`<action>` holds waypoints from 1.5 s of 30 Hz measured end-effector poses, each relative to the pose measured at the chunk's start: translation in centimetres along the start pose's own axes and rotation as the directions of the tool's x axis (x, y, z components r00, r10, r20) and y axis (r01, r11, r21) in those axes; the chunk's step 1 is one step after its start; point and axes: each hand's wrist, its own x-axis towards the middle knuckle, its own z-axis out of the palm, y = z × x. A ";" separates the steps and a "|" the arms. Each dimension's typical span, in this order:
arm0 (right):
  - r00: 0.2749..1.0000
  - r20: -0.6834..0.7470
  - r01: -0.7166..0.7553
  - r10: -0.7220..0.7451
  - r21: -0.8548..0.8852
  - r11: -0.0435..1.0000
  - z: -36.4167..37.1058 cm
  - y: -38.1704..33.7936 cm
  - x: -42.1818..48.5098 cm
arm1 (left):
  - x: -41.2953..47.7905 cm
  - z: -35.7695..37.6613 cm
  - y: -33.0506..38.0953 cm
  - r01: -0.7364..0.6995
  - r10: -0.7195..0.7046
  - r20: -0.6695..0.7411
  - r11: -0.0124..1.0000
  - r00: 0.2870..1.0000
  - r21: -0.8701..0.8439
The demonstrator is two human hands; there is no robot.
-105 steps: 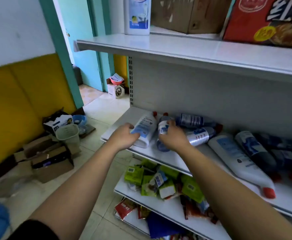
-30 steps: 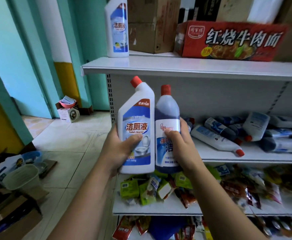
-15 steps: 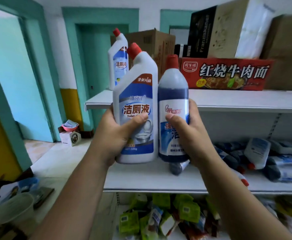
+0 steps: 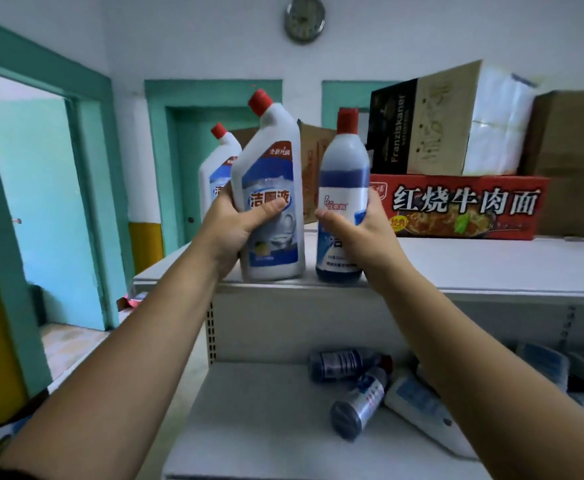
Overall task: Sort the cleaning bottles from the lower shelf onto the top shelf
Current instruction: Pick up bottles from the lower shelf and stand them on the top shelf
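Observation:
My left hand grips a white angled-neck toilet cleaner bottle with a red cap and blue label. My right hand grips a round bottle of blue liquid, also red-capped. Both bottles stand upright with their bases at the front edge of the top shelf. Another white angled-neck bottle stands behind on the same shelf, partly hidden by my left hand. Several cleaning bottles lie on their sides on the lower shelf.
A red noodle carton sits on the top shelf to the right, with a black and tan box on it and brown cartons beside. Teal door frames stand to the left. A wall clock hangs above.
Both hands have lifted the two bottles from the lower shelf up to the top shelf, where their bases now meet its front edge. The view has tilted upward.

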 end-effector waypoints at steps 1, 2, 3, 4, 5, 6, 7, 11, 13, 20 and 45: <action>1.000 0.001 -0.014 0.014 -0.005 1.000 -0.2 0.4 0.5 | 0.9 -0.2 -0.4 -0.003 0.003 0.007 0.999 1.000 0.054; 1.000 0.000 -0.026 0.026 -0.006 1.000 -0.3 0.7 0.9 | 1.8 -0.5 -0.8 -0.002 0.001 0.016 0.996 1.000 0.093; 0.999 0.001 -0.033 0.033 -0.006 0.999 -0.4 1.0 1.3 | 2.7 -0.8 -1.1 0.002 -0.005 0.029 0.993 1.000 0.121; 0.999 0.005 -0.037 0.037 -0.008 0.999 -0.4 1.3 1.6 | 3.6 -1.2 -1.4 0.003 -0.009 0.040 0.988 0.999 0.154; 0.999 0.009 -0.038 0.038 -0.008 0.999 -0.4 1.4 1.8 | 4.4 -1.5 -1.5 -0.002 -0.008 0.048 0.980 0.999 0.200; 0.999 0.012 -0.036 0.036 -0.005 0.999 -0.4 1.6 2.0 | 5.2 -1.9 -1.6 -0.014 0.000 0.056 0.967 0.998 0.256; 0.999 0.014 -0.035 0.035 0.003 0.999 -0.4 1.8 2.1 | 6.0 -2.1 -1.4 -0.033 0.012 0.066 0.947 0.998 0.319; 0.999 0.028 -0.040 0.040 0.010 0.999 -0.4 2.2 2.2 | 9.2 -2.9 -0.5 -0.102 0.046 0.109 0.800 0.993 0.591; 0.999 0.030 -0.039 0.039 0.009 0.999 -0.5 2.3 2.2 | 10.9 -3.2 -0.3 -0.144 0.064 0.140 0.694 0.988 0.705; 1.000 0.017 -0.020 0.020 0.002 1.000 -0.5 2.6 2.2 | 13.9 -3.1 -1.1 -0.163 0.064 0.157 0.602 0.986 0.782; 0.999 0.005 -0.047 0.047 -0.038 0.998 -0.5 2.5 1.9 | 14.5 -2.2 -3.7 0.009 0.167 -0.086 0.414 0.982 0.910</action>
